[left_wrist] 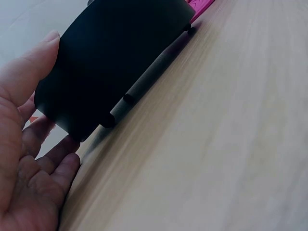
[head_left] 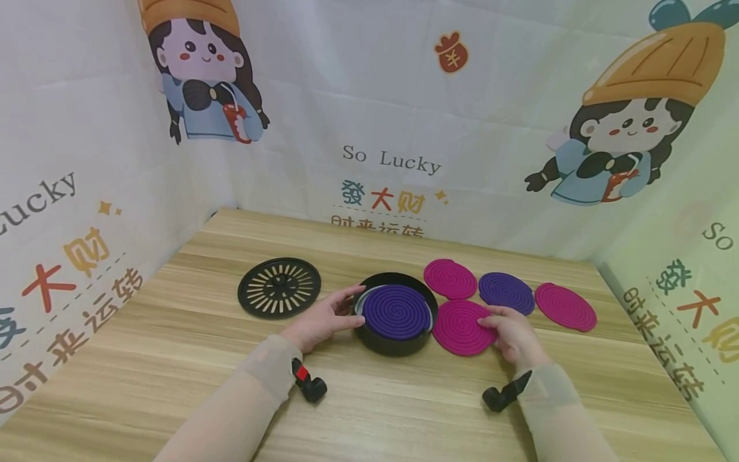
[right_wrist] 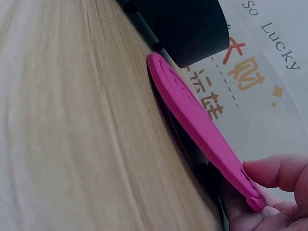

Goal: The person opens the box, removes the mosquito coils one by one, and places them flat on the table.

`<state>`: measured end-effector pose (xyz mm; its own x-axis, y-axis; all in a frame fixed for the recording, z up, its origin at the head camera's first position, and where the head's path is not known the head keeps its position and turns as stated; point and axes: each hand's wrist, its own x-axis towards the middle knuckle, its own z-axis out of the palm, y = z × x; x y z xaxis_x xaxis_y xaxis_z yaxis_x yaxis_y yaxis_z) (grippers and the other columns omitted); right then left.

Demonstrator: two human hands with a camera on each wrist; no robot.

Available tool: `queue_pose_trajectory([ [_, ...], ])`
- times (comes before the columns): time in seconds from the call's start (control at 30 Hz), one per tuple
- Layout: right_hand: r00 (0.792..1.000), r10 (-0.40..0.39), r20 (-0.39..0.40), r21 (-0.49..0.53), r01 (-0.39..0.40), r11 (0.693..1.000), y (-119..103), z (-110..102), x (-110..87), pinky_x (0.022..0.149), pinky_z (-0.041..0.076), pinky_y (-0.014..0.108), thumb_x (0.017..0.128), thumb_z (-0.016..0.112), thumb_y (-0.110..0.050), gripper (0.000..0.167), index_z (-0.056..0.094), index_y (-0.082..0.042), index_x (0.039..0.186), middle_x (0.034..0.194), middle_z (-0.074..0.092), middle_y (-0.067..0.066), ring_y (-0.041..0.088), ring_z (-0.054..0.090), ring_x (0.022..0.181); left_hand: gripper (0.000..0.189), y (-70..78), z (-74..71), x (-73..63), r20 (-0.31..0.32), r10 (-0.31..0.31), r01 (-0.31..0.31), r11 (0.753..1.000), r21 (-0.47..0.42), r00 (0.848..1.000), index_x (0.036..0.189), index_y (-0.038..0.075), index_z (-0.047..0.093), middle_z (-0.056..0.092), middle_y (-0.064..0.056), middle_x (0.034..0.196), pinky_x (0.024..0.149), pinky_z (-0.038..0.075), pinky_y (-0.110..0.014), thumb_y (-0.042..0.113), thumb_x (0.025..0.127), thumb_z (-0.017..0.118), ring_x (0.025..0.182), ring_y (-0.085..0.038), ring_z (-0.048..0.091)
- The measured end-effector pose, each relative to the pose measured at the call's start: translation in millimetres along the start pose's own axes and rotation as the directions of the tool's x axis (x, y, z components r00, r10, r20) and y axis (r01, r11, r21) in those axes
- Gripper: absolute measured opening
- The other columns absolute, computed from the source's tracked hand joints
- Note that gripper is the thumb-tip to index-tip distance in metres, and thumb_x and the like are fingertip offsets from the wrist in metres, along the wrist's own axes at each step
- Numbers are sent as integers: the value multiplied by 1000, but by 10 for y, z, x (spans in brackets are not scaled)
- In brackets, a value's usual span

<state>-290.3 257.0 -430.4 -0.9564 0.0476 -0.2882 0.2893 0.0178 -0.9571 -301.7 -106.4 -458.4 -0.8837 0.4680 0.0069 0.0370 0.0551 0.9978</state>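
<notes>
In the head view, my left hand (head_left: 323, 317) grips the left side of a round black mosquito coil case (head_left: 392, 347), thumb near its rim. The left wrist view shows the fingers (left_wrist: 60, 151) around the case's lower edge, with small feet under it. A purple mosquito coil (head_left: 397, 311) lies at the top of the case, inside its rim. My right hand (head_left: 516, 333) pinches the right edge of a pink mosquito coil (head_left: 464, 327) between thumb and fingers. In the right wrist view this pink coil (right_wrist: 202, 130) is tilted, its held edge raised and its far edge low beside the case.
A slotted black lid (head_left: 280, 286) lies on the wooden table (head_left: 190, 359), left of the case. Behind the held coil lie another pink coil (head_left: 450, 278), a purple coil (head_left: 507, 293) and a further pink coil (head_left: 566, 307). Printed cloth (head_left: 392, 115) hangs around the table.
</notes>
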Motion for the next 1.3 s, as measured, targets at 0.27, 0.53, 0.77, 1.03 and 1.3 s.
queue_pose_trajectory([
  [0.27, 1000, -17, -9, 0, 17, 1000, 0, 10, 6, 58, 49, 15, 89, 53, 9, 49, 36, 16, 134, 81, 59, -6, 1, 56, 66, 75, 0, 5, -8, 10, 11, -11, 1000, -7, 1000, 151, 12, 32, 34, -18, 151, 106, 37, -40, 15, 87, 72, 138, -32, 32],
  [0.53, 998, -57, -32, -63, 55, 996, 10, 9, 5, 60, 48, 15, 89, 53, 8, 48, 37, 18, 133, 84, 58, -4, 0, 55, 67, 75, 17, 9, -15, 12, 9, -9, 1000, -12, 1000, 151, 13, 32, 34, -18, 151, 107, 37, -39, 14, 87, 72, 138, -31, 32],
  [0.77, 993, -101, -68, -154, 90, 984, 32, 11, 3, 58, 45, 16, 90, 56, 4, 47, 41, 17, 133, 89, 59, -2, 0, 52, 66, 75, 12, 4, -14, 11, 9, -9, 1000, -11, 1000, 151, 13, 32, 34, -17, 151, 107, 37, -39, 13, 87, 72, 138, -31, 33],
  [1.03, 986, -131, -99, -210, 108, 972, 45, 22, -5, 65, 45, 14, 90, 57, 2, 48, 42, 16, 133, 114, 58, 19, -2, 51, 76, 74, -5, -7, 3, 0, 1, -1, 1000, 2, 1000, 150, 15, 33, 34, -15, 151, 107, 37, -39, 13, 87, 72, 139, -29, 32],
  [1.3, 982, -161, -101, -276, 128, 953, 30, 20, -21, 73, 42, 11, 90, 59, -1, 49, 42, 17, 132, 136, 46, 31, -1, 51, 88, 74, 1, -4, 2, 1, 0, 0, 1000, 1, 1000, 150, 15, 34, 33, -15, 152, 108, 35, -40, 13, 87, 72, 140, -29, 31],
])
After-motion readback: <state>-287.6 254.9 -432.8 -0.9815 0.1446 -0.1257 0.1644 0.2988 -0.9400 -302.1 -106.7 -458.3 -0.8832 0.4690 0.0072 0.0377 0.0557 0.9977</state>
